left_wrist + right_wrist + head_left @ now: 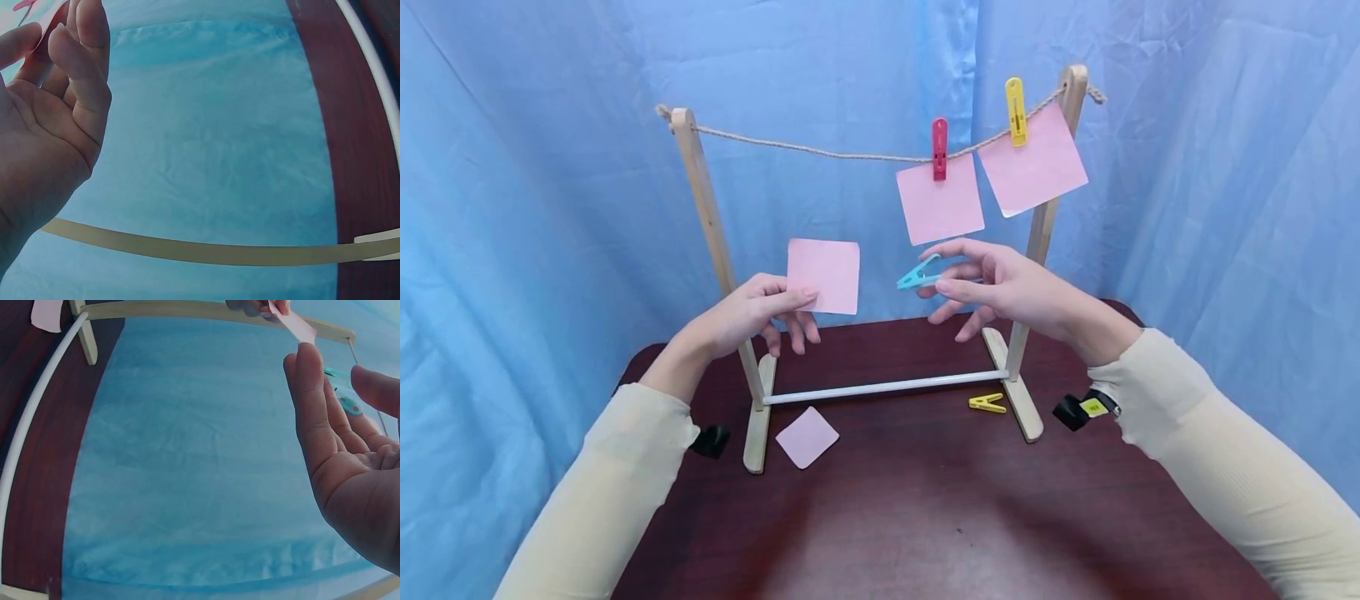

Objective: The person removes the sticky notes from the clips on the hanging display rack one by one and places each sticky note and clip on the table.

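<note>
My left hand (758,310) pinches a square pink paper (831,275) between thumb and fingers, below the rope's left half. To the right of it, my right hand (988,279) holds a light blue clothespin (917,277) between thumb and forefinger, its tip pointing left toward the paper. The rope (820,152) sags between two wooden posts. From it hang a pink paper (942,204) under a red clothespin (939,150) and another pink paper (1037,167) under a yellow clothespin (1016,112) near the right post.
Another pink paper (807,437) lies on the dark red table (910,500) by the rack's left foot (758,442). A yellow clothespin (987,403) lies near the right foot (1026,408). A white rod (880,388) joins the posts low down. Blue curtains (820,67) surround the table.
</note>
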A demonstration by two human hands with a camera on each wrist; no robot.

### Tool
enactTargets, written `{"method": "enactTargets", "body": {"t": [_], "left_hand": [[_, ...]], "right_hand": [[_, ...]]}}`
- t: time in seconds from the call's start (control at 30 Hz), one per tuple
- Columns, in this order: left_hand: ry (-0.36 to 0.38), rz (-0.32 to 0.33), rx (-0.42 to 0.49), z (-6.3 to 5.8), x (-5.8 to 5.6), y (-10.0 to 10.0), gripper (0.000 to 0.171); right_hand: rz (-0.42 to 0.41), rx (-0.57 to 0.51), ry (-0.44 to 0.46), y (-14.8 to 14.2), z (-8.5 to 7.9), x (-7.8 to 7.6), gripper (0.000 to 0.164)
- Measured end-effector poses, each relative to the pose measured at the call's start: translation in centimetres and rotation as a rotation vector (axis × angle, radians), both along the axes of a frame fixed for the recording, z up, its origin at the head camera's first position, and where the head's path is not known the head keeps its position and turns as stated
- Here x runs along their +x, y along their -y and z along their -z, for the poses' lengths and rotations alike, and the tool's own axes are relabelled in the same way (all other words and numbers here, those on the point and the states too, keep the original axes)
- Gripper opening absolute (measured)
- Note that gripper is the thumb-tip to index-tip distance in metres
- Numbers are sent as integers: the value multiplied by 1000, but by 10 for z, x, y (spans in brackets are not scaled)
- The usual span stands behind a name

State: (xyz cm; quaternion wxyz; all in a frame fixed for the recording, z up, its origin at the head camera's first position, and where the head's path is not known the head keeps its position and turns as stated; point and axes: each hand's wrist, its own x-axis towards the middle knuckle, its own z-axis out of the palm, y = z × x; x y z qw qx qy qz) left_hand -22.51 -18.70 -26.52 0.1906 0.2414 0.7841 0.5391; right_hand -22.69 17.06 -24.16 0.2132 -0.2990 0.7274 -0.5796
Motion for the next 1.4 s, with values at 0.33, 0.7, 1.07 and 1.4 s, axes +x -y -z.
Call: {"method": "enactTargets", "body": {"t": [0.33, 0.7, 1.07, 1.4], "left_hand": [[46, 27, 26, 30, 9, -9, 33], [60, 103, -54, 77, 30, -24, 29], [150, -35, -136, 131, 30, -37, 20], [293, -93, -136, 165, 32, -48, 23]], "right_hand": [[2, 10, 50, -17, 27, 6, 46], [30, 83, 88, -48, 80, 12, 45], [70, 190, 139, -80, 142, 10, 53], [35, 191, 169, -109, 181, 4, 57]]}}
